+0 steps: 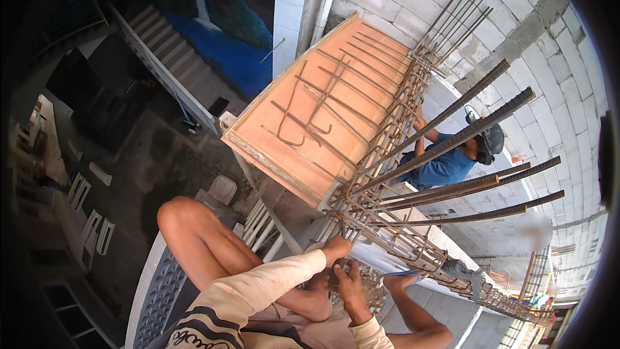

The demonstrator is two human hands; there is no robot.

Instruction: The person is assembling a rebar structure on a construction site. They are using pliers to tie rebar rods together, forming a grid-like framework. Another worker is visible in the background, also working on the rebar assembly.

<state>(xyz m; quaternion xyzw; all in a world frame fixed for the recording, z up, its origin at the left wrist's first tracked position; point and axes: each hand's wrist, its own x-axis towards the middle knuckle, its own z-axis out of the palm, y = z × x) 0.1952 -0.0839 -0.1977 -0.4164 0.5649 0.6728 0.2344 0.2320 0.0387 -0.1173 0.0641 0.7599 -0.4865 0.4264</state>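
I sit high up with bare knees bent, beside a cage of tied steel reinforcing bars (352,203). My left hand (336,250), coming from a long cream sleeve, is closed against the near end of the cage; what its fingers grip is hidden. Just below it, my right hand (351,286) is closed around a small dark thing (341,267) that I cannot make out. Thick ribbed bars (452,136) jut from the cage toward the right. One sandalled foot (400,281) rests by the cage's lower run.
An orange plywood form (303,148) carries a row of thin bars and loose hooked bars (316,100). Beyond the cage, a co-worker in a blue shirt (442,165) reaches toward the bars beside a pale block wall (542,45). Far below on the left are stairs (168,45) and a dark yard.
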